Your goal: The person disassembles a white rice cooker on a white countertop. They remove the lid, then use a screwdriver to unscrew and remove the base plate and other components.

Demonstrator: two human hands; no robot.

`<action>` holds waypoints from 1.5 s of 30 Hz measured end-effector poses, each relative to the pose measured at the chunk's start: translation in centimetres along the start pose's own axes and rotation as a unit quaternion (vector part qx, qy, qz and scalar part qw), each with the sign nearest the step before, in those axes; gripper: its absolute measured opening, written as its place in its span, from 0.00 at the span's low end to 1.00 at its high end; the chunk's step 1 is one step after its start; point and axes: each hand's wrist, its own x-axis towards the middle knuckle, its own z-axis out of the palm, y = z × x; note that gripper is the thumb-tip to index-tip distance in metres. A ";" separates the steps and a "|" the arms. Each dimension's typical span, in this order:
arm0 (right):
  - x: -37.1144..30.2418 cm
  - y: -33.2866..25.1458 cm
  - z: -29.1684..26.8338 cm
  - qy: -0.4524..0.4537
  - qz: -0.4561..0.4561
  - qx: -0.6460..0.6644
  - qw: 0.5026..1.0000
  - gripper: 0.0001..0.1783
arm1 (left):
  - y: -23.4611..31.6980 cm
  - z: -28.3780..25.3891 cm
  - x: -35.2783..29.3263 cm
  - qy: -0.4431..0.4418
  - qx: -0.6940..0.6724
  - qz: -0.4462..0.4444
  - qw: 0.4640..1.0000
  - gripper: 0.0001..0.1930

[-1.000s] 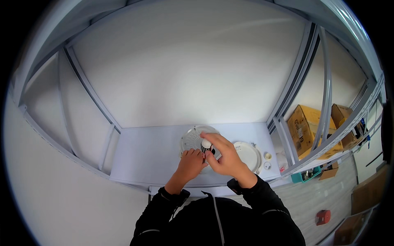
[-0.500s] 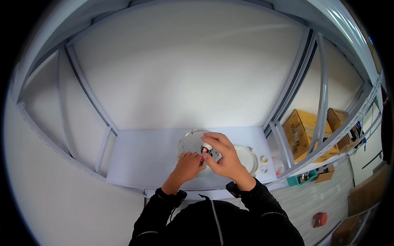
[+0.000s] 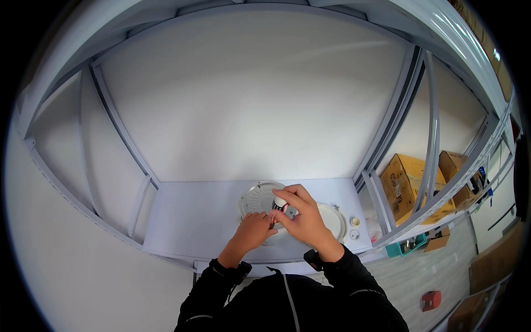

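Pinched between the thumb and fingers of my right hand (image 3: 303, 216) is a small white, black and red cylinder (image 3: 280, 204), its white end up and tilted. My left hand (image 3: 254, 231) is closed just below it, fingers bunched around a small reddish part at the cylinder's lower end; what exactly they grip is hidden. Under and behind both hands lies a round, pale dish (image 3: 250, 195) with a patterned middle and a rim. To its right a white round plate-like piece (image 3: 336, 222) is partly covered by my right hand.
Two small round pieces (image 3: 354, 222) lie on the white tabletop (image 3: 188, 216) near its right end. Grey metal posts (image 3: 387, 110) frame the bench before a white back wall. Beyond them on the right are cardboard boxes (image 3: 406, 185), a teal bin (image 3: 406, 247) and a red object (image 3: 431, 300) on the floor.
The whole view has shifted slightly, so the bench sits lower in it. Both hands stay close together at the cylinder, which leans a little differently, with more of its black side showing.
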 end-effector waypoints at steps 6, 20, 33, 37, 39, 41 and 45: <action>0.5 0.2 1.0 0.062 -0.044 0.031 0.997 0.30 | -0.6 0.7 0.1 0.014 -0.009 0.010 1.000 0.15; 0.9 0.9 1.3 0.043 -0.061 -0.029 0.997 0.30 | 0.0 -0.4 -1.6 0.042 -0.016 0.032 0.998 0.13; 1.2 1.3 1.5 0.034 -0.082 -0.021 0.996 0.28 | 0.1 1.8 -2.0 0.130 0.013 0.040 0.991 0.13; 1.2 0.9 1.6 0.040 -0.039 0.014 0.998 0.29 | 0.1 1.8 -2.0 0.128 0.008 0.047 0.991 0.14; 1.3 0.9 1.5 0.040 -0.058 -0.022 0.997 0.29 | -0.2 2.2 -1.9 0.144 0.017 0.054 0.988 0.14; 0.9 1.6 1.8 0.047 -0.047 -0.028 0.997 0.29 | -0.4 2.5 -1.9 0.146 0.018 0.055 0.988 0.14; 0.8 2.2 2.5 0.065 -0.048 0.048 0.996 0.30 | 0.1 1.7 -1.9 0.126 0.007 0.052 0.991 0.14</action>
